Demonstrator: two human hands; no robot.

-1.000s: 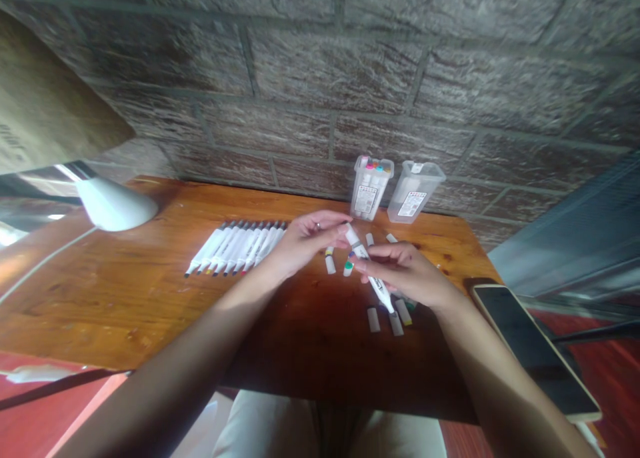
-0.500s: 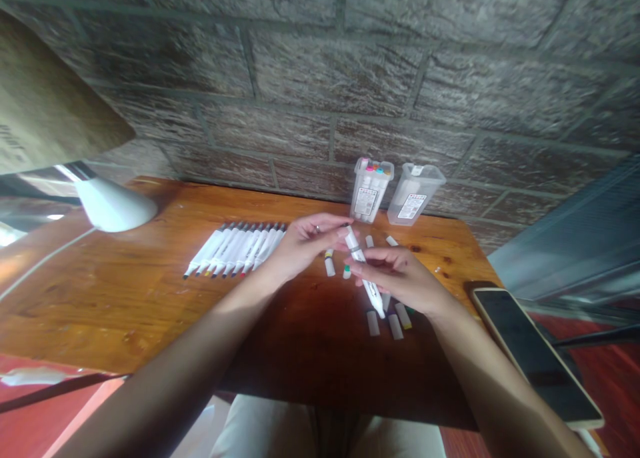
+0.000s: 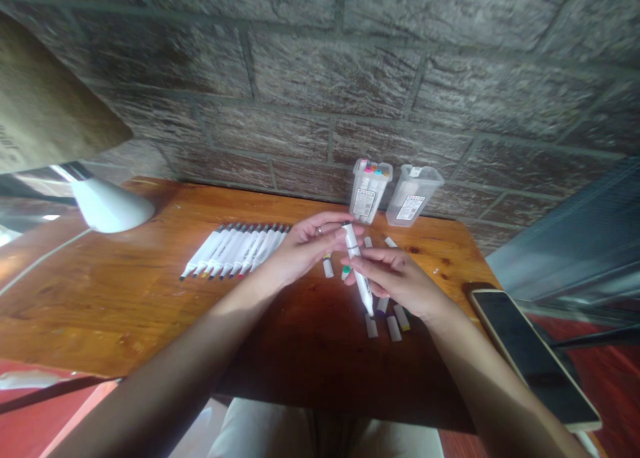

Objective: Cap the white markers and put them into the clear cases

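A white marker [image 3: 365, 293] is held at a slant above the table, its dark end up and its tapered end pointing down toward me. My right hand [image 3: 400, 281] is closed around the marker's middle, thumb on top. At the upper end, my left hand [image 3: 305, 245] has its thumb and fingers closed on the marker. Under and around the hands lie several loose caps, such as a white cap [image 3: 394, 329], a cap with a green end [image 3: 346, 272] and a cap with a yellow edge [image 3: 402, 317]. Left of my left hand, a row of white markers [image 3: 233, 250] lies side by side.
Against the stone wall [image 3: 300, 105] stand a clear case with colourful marker ends [image 3: 365, 201] and a second clear case [image 3: 411, 205]. A phone [image 3: 535, 358] rests at the right edge of the wooden table [image 3: 130, 285]. A lamp [image 3: 107, 205] stands at the back left.
The marker's lower end has swung slightly left and is more upright. Both hands stay on it in almost the same place. The camera view has shifted a little.
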